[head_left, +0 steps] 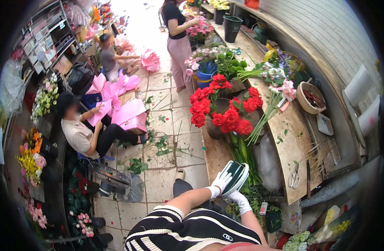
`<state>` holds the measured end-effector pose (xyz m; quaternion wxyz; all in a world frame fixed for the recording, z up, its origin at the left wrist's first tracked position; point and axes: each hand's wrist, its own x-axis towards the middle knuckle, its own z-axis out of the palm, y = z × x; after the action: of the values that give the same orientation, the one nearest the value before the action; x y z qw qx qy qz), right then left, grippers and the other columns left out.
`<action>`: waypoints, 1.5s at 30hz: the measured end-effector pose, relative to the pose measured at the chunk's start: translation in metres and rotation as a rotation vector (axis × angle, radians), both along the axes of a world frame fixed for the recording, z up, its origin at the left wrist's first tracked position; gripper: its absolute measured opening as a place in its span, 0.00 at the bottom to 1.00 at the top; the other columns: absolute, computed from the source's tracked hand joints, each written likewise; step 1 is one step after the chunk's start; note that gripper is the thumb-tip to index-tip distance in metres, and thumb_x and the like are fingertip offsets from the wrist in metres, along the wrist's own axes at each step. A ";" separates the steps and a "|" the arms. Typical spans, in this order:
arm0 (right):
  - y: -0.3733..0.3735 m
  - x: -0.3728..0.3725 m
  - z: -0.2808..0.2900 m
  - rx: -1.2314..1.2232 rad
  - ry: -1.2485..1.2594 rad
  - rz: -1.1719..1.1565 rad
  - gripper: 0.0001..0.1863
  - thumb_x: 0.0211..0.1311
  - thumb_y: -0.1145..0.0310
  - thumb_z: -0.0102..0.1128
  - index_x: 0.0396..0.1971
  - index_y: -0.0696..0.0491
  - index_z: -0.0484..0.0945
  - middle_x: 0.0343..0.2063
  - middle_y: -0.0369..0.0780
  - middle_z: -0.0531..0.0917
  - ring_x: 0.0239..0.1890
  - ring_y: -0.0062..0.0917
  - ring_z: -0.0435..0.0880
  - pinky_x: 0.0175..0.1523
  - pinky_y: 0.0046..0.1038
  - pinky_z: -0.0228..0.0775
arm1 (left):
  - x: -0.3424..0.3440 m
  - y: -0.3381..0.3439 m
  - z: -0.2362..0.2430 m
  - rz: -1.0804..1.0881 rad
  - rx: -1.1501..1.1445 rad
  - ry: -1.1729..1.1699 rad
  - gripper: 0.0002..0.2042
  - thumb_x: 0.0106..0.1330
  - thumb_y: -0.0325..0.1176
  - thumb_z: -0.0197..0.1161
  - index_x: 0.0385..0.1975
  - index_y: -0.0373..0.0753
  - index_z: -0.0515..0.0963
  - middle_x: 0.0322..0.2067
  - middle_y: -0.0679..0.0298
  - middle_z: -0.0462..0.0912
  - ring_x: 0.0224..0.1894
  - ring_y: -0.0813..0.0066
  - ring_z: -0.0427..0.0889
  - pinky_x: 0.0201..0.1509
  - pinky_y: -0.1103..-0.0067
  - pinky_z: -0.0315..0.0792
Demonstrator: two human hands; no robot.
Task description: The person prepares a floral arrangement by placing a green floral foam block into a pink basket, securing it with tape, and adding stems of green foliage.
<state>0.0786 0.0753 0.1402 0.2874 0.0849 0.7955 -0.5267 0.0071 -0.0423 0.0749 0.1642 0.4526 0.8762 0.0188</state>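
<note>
Both my hands wear white gloves. Between them is a dark green container with a white rim (238,178), tilted, which looks like a flower bucket. My left hand (221,181) grips its left side, fingers laid across the wall. Low on its near right side, my right hand (238,200) holds it, the fingers partly hidden behind it. Long green stems and leaves (244,154) lie just beyond the container. Further on, several red roses (225,111) stand bunched beside the wooden bench.
Along the right runs a wooden bench (290,144) with scissors (293,175), a wicker basket (311,97) and a tied bouquet (286,91). Cut leaves litter the tiled floor (160,121). At left, a seated person (81,129) handles pink wrapping paper (110,98); a floor fan (110,173) stands nearer.
</note>
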 end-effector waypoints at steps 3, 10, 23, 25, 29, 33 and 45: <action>-0.003 0.003 0.007 -0.140 0.073 -0.113 0.25 0.52 0.67 0.65 0.52 0.55 0.74 0.49 0.39 0.79 0.48 0.25 0.76 0.52 0.25 0.68 | 0.003 0.003 -0.003 0.001 0.003 0.024 0.30 0.63 0.32 0.47 0.68 0.42 0.50 0.70 0.60 0.44 0.72 0.63 0.41 0.71 0.56 0.40; 0.014 0.003 -0.028 -0.057 -0.078 -0.041 0.26 0.57 0.63 0.61 0.56 0.53 0.71 0.52 0.37 0.77 0.49 0.24 0.74 0.53 0.26 0.67 | 0.003 0.005 -0.009 0.033 -0.001 0.011 0.32 0.63 0.32 0.47 0.68 0.42 0.48 0.71 0.60 0.42 0.73 0.63 0.39 0.72 0.57 0.38; 0.009 0.001 -0.045 -0.085 0.064 -0.076 0.24 0.51 0.65 0.65 0.50 0.53 0.75 0.43 0.37 0.81 0.41 0.23 0.76 0.45 0.26 0.70 | -0.002 -0.002 -0.011 0.022 0.031 -0.037 0.31 0.62 0.31 0.48 0.67 0.41 0.50 0.70 0.59 0.43 0.73 0.63 0.39 0.72 0.57 0.38; 0.004 -0.003 -0.028 -0.136 0.023 -0.152 0.22 0.49 0.65 0.66 0.47 0.53 0.77 0.35 0.35 0.82 0.32 0.22 0.76 0.37 0.26 0.71 | -0.005 -0.004 0.003 0.004 -0.007 -0.047 0.32 0.62 0.32 0.49 0.68 0.41 0.50 0.70 0.58 0.43 0.73 0.63 0.39 0.72 0.56 0.38; 0.017 0.006 -0.045 -0.085 -0.006 -0.159 0.20 0.49 0.63 0.67 0.44 0.53 0.78 0.29 0.32 0.81 0.25 0.17 0.73 0.28 0.23 0.67 | -0.019 0.005 0.053 -0.153 -0.159 -0.120 0.46 0.48 0.39 0.66 0.68 0.40 0.48 0.70 0.54 0.42 0.72 0.57 0.39 0.70 0.53 0.40; 0.007 0.002 -0.044 -0.077 0.060 -0.127 0.19 0.50 0.62 0.66 0.43 0.52 0.79 0.27 0.31 0.81 0.23 0.16 0.72 0.26 0.22 0.66 | -0.020 -0.018 0.035 -0.071 -0.028 -0.125 0.52 0.40 0.40 0.71 0.68 0.38 0.48 0.69 0.49 0.43 0.71 0.51 0.41 0.68 0.51 0.44; 0.019 0.008 -0.059 -0.162 0.087 -0.213 0.20 0.58 0.66 0.60 0.50 0.54 0.77 0.48 0.39 0.81 0.49 0.24 0.76 0.55 0.26 0.68 | -0.043 -0.218 -0.036 0.747 -0.183 -0.276 0.15 0.58 0.37 0.54 0.43 0.41 0.78 0.42 0.53 0.82 0.49 0.61 0.78 0.59 0.71 0.66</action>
<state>0.0871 0.0941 0.0811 0.2012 0.1222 0.7485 -0.6199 -0.0358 -0.2598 0.0391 0.3019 0.0801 0.9481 0.0597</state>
